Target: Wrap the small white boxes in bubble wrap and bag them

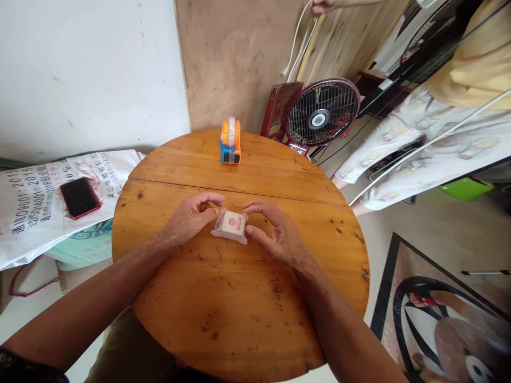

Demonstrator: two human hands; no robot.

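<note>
Here we are at the round wooden worktop [239,308], and right in the thick of it, just on the twelve o'clock side of centre, lies a square cream block in a crinkled plastic wrapper [232,223]. Red print shows on top, a round mark and some lettering, too small to read!

Both hands are in close, well matched on either side. The left hand [191,217] is at nine o'clock of the block, thumb and forefinger parted, thumb tip right at the wrapper's corner; whether it presses there, I cannot tell. Over at three o'clock, the right hand [280,233] curves around with its thumb and fingers spread wide, thumb tip just beside the wrapper. The hands are apart from each other, the block between them.

Up at twelve, near the worktop's far edge, stands an orange-and-blue tape dispenser [230,143] with its roll upright. Beyond the edge at one o'clock, a round electric fan [322,113]; past it, another person's hand [324,6] grips a white cord [298,45]. Between nine and ten, a red-edged smartphone [80,198] lies on a white printed sack [35,213].
</note>
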